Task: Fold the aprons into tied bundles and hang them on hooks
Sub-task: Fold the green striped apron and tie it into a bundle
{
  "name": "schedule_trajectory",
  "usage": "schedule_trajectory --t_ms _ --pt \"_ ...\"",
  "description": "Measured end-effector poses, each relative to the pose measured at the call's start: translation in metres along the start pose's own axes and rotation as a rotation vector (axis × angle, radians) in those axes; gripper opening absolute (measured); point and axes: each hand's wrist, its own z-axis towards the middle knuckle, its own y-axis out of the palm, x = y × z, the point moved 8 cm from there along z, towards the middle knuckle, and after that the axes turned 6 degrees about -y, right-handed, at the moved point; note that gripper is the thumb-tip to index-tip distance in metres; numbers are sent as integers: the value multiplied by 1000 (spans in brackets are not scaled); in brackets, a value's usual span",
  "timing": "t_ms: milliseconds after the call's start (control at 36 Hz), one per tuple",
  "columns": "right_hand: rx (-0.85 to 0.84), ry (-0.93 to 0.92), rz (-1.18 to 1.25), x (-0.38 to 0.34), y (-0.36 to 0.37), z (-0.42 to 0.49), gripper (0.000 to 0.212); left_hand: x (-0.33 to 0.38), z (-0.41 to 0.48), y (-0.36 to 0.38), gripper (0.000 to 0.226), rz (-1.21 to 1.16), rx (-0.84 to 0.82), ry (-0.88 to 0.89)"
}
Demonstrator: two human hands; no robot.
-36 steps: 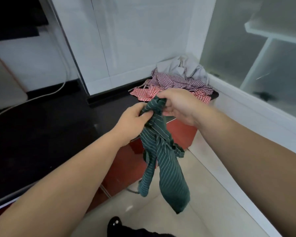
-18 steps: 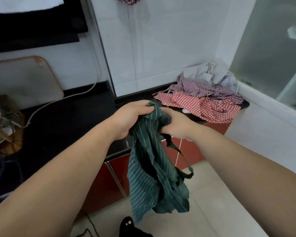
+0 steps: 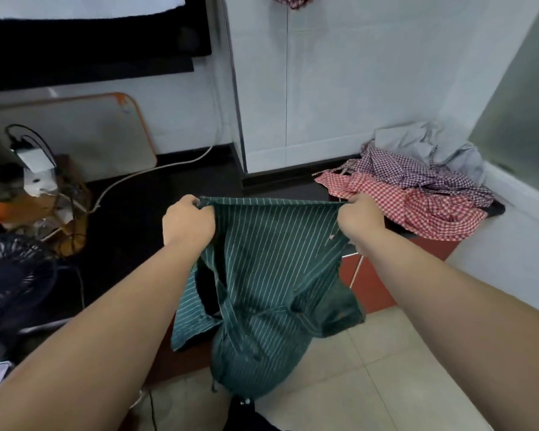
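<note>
Far left of the green striped apron (image 3: 271, 259) a dark fan (image 3: 13, 275) sits low. A white plug block (image 3: 33, 160) with tangled wires is above the fan, and a pale board (image 3: 84, 135) with an orange edge leans on the wall. A white cable (image 3: 156, 169) runs over the black table (image 3: 131, 213) just left of the apron. The left hand (image 3: 189, 222) grips the apron's top left corner, fingers curled round the hem. The apron is held in the air in front of the table edge, its top hem stretched taut and level between the two hands. The rest hangs crumpled over the tiled floor (image 3: 386, 368). High above the apron a bit of red checked cloth (image 3: 290, 0) hangs on the white wall. The right hand (image 3: 360, 219) pinches the top right corner, fingers closed on the cloth. Right of the apron, on the table's far corner, lies a heap of checked aprons (image 3: 417, 200), red and purple, with a grey cloth (image 3: 423, 144) behind it.
</note>
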Motion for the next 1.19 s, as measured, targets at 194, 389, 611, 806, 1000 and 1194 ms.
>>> schedule_trajectory --t_ms 194,389,611,806,1000,1194 --pt "-31 165 109 4 3 4 26 -21 5 17 12 -471 -220 -357" --pt "-194 -34 623 -52 1 6 24 2 11 6 6 -998 -408 -319" --pt "-154 -183 268 -63 -1 6 39 -4 20 2 45 -492 -304 -63" --pt "-103 -92 554 -71 2 3 23 8 12 -3 20 -6 -270 79" --pt "-176 -357 541 -110 12 -13 49 16 9 -24 49 -347 -261 175" --pt "-42 -817 -447 -152 30 -20 37 12 15 -39 48 740 -156 427"
